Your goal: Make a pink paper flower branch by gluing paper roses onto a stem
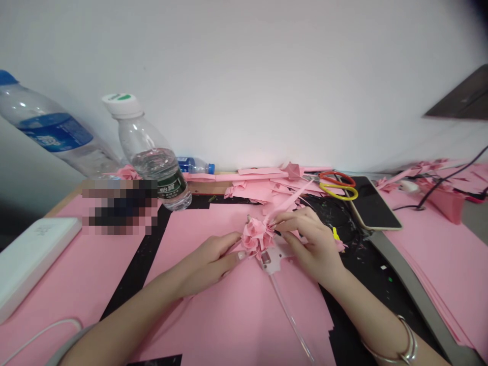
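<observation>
A folded pink paper flower (254, 236) is in the middle, over the pink sheet (213, 315). My left hand (213, 262) holds its left side between thumb and fingers. My right hand (310, 241) pinches pink paper at the flower's right edge; the fingertips partly hide that piece. Just under the flower lies a pale glue gun (273, 260), with a long clear glue stick (292, 317) running toward me. A rolled pink paper strip (292, 198) slants up behind the right fingers.
Scissors (337, 185) with red and yellow handles lie near a phone (375, 206). A water bottle (152, 157) stands at the left, beside a larger bottle (57, 127). A white box (36, 264) is at far left. Pink paper scraps (259, 187) line the wall.
</observation>
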